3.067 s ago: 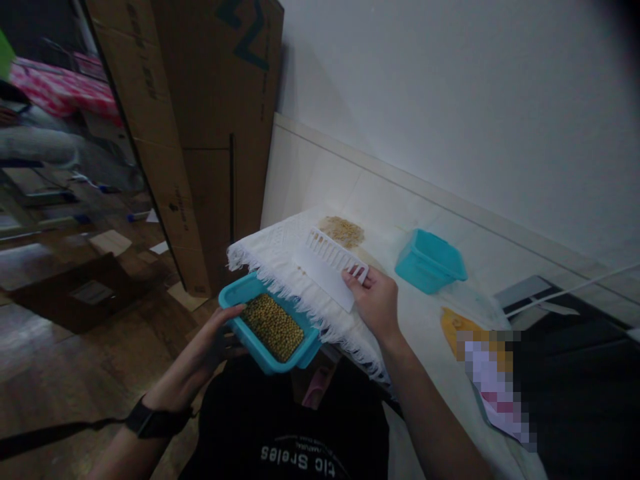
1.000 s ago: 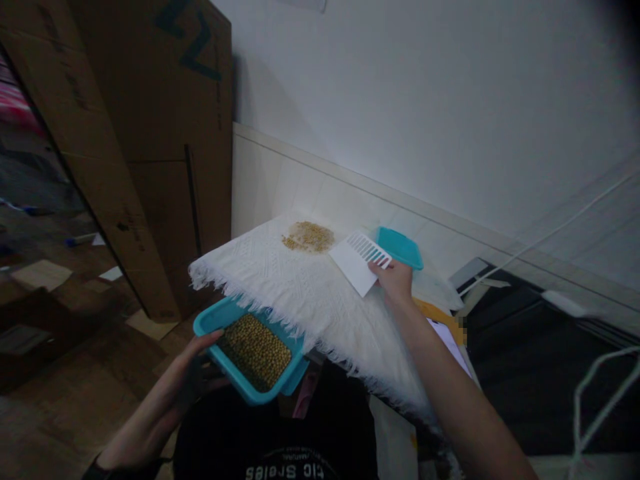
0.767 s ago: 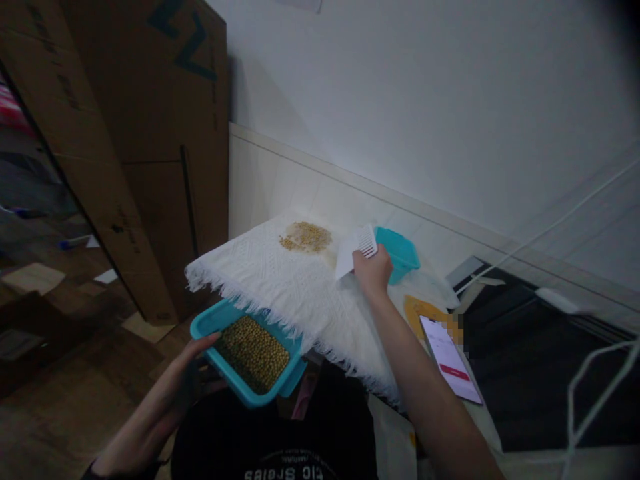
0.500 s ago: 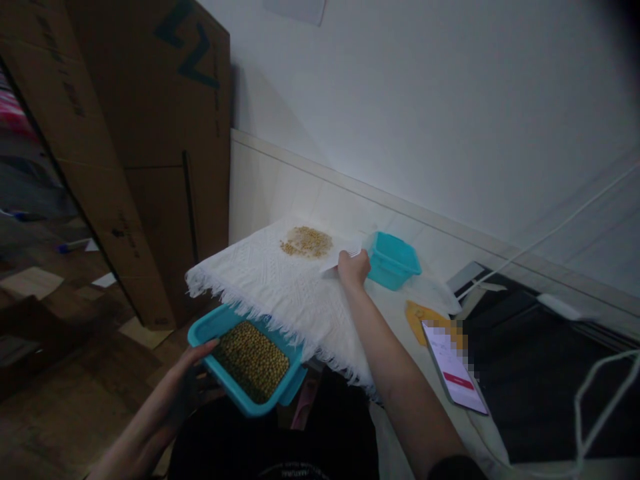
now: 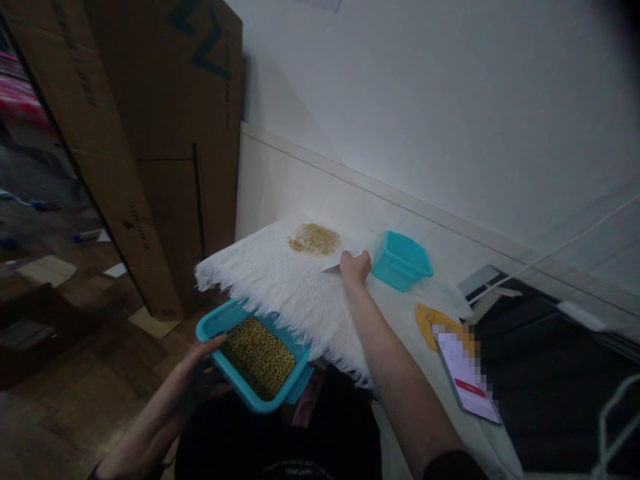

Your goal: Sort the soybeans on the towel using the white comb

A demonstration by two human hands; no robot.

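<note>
Black T-shirt, faint white lettering, short dark sleeve

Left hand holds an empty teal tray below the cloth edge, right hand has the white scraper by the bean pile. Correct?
Not empty: the head view shows the tray in the left hand filled with beans. The rest stands: it is below the cloth edge, and the right hand has the white scraper by the bean pile.

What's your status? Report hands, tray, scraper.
Left hand holds bean tray under cloth edge. Right hand grips white scraper on cloth, beside loose bean pile. Teal tub beside right hand; nothing between scraper and pile.
</note>
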